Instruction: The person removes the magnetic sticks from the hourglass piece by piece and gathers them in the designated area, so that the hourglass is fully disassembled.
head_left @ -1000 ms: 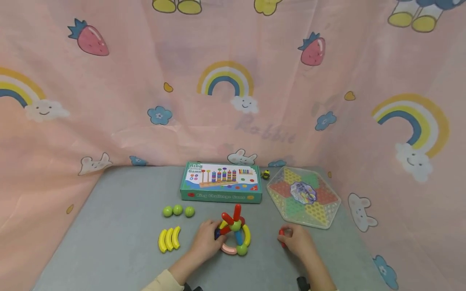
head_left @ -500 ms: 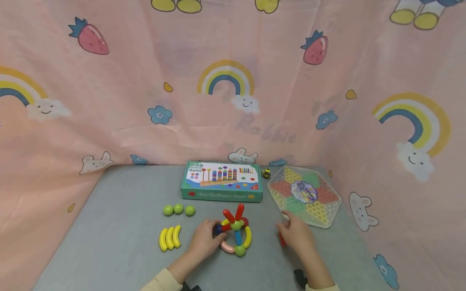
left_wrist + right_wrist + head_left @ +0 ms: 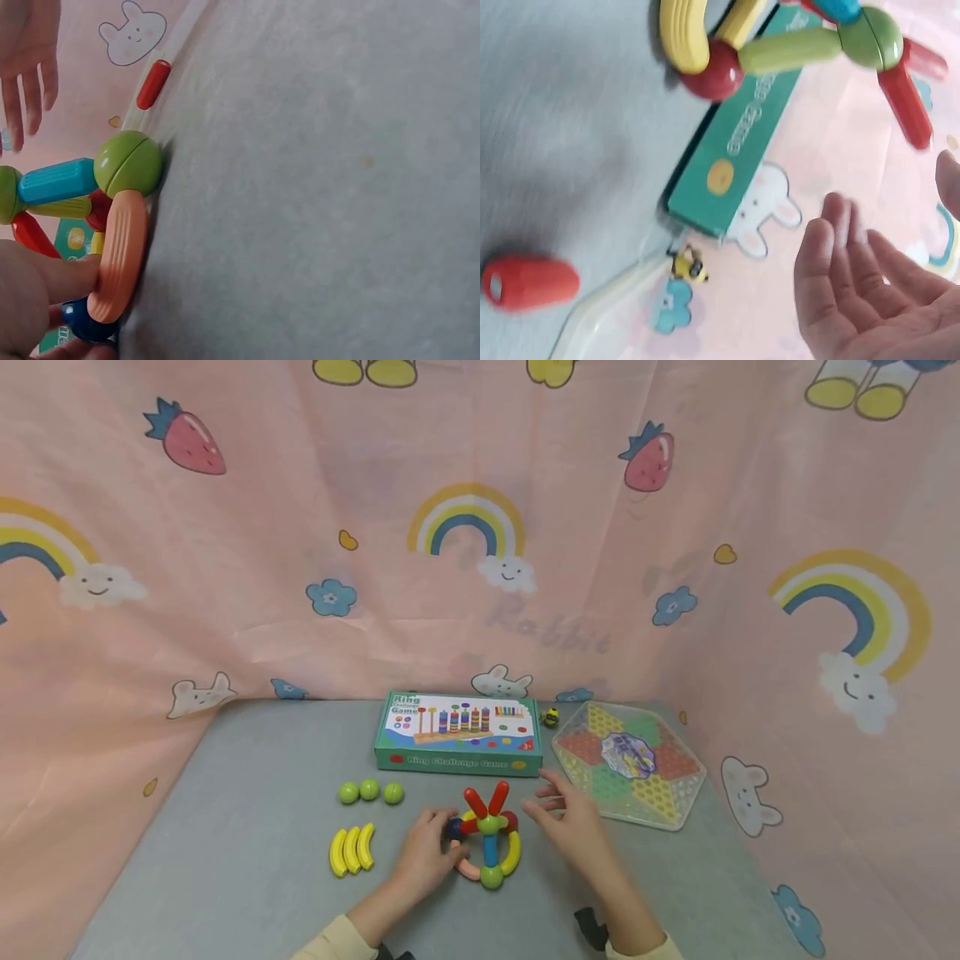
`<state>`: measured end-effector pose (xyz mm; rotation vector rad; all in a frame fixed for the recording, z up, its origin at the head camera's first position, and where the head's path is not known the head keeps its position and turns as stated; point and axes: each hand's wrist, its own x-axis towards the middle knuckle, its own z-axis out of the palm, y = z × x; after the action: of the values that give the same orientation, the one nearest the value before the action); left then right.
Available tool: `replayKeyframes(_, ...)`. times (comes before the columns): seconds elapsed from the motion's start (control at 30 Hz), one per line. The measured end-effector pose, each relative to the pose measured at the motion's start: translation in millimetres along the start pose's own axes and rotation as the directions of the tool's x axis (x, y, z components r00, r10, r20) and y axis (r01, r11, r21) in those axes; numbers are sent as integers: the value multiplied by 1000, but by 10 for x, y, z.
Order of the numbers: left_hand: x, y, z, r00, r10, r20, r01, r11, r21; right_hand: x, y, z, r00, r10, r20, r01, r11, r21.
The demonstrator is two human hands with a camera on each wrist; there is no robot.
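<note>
A magnetic stick-and-ball model [image 3: 491, 850] stands on the table, with curved pieces and balls forming its base ring. Its top green ball [image 3: 488, 824] carries two red sticks pointing up. My left hand [image 3: 426, 860] pinches the model's left side, the thumb on the salmon curved piece [image 3: 120, 259] and fingers at the dark blue ball [image 3: 88, 321]. My right hand [image 3: 576, 827] is in the air to the model's right, fingers extended and holding nothing. A loose red stick [image 3: 531, 283] lies on the table; in the head view the right hand hides it.
Left of the model are three green balls [image 3: 369, 789] and three yellow curved pieces [image 3: 351, 850]. Behind it lies a green Ring Challenge Game box [image 3: 457, 764]. A small bee figure [image 3: 551, 717] and a hexagonal Chinese checkers board [image 3: 628, 764] are at the back right.
My right hand has let go of the red stick, leaving it on the table, and moved up and left towards the model. My left hand keeps its hold, with the model turned slightly.
</note>
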<state>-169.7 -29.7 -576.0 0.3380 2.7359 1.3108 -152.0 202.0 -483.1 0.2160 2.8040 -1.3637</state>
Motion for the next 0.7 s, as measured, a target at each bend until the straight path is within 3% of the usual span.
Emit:
replayKeyframes(0.37,-45,13,7,993,116,-28,-117,993,-12,-2,-104,328,997,-64,34,58,988,146)
replayKeyframes(0.6,-54,17,31,987,103,121,-95,993,-70,-12,-136,375,999,-32,19,30,994,106)
replayKeyframes(0.7,-77,48,56,986,75,149,-66,995,-69,-26,-122,396,1000,-5,12,4,994,113)
